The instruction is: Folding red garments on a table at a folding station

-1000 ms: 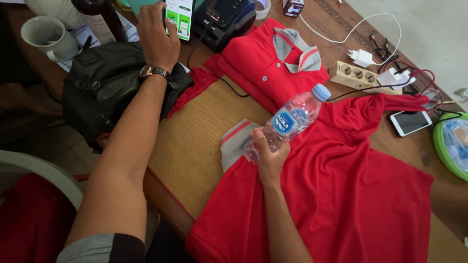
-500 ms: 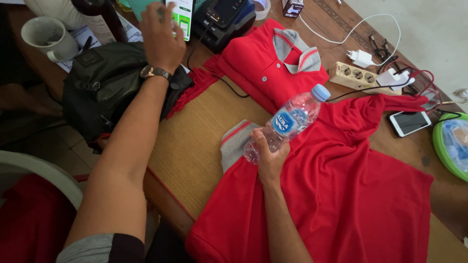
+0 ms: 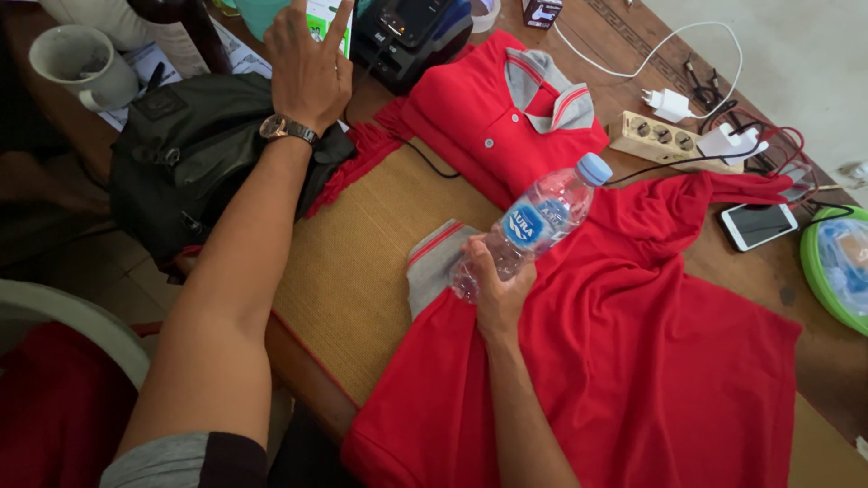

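Note:
My right hand (image 3: pixel 497 296) grips the lower end of a clear plastic water bottle (image 3: pixel 544 215) with a blue label and pale blue cap. The bottle is tilted, cap pointing up and right, above a red polo shirt (image 3: pixel 651 361) spread on the table. The shirt's grey collar (image 3: pixel 432 269) lies just left of that hand. My left hand (image 3: pixel 307 65), with a wristwatch, is stretched far forward over a black bag (image 3: pixel 185 154). Its fingers are apart and hold nothing, close to a green-and-white box (image 3: pixel 318 16).
A folded red polo shirt (image 3: pixel 493 113) lies beyond the bottle on a woven mat (image 3: pixel 362 262). At the back stand a black device (image 3: pixel 411 27) and a mug (image 3: pixel 77 63). A power strip (image 3: pixel 667 140), phone (image 3: pixel 758 224) and green-rimmed container (image 3: pixel 836 267) sit at the right.
My left hand has shifted slightly to the right and its fingers have lifted and spread. The right hand and bottle have stayed put.

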